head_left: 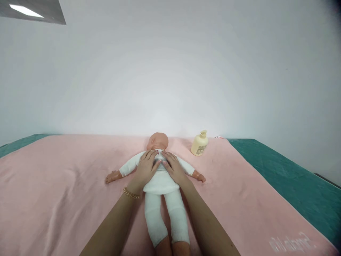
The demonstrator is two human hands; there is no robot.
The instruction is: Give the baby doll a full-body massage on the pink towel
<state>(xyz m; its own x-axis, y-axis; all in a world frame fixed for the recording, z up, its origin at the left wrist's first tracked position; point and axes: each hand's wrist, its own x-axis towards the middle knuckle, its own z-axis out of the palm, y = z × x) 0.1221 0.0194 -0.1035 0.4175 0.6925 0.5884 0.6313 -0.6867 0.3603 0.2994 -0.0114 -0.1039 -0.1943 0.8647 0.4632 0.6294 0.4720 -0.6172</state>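
Observation:
A baby doll point(161, 183) with a white cloth body lies face down, its head turned to one side and its arms spread. My left hand point(147, 166) rests flat on the left side of the doll's upper back, fingers stretched towards the neck. On the right side of the back lies my right hand point(174, 166), also flat with its fingers extended. The two thumbs come close together over the middle of the back. Neither hand grips anything. A beaded bracelet point(131, 193) circles my left wrist.
A pale yellow pump bottle point(199, 144) stands right of the doll's head. Beneath everything spreads a pink blanket point(80, 199), wrinkled at the left, over a green surface point(287, 170) that shows at both sides. A white wall point(170, 71) rises directly behind.

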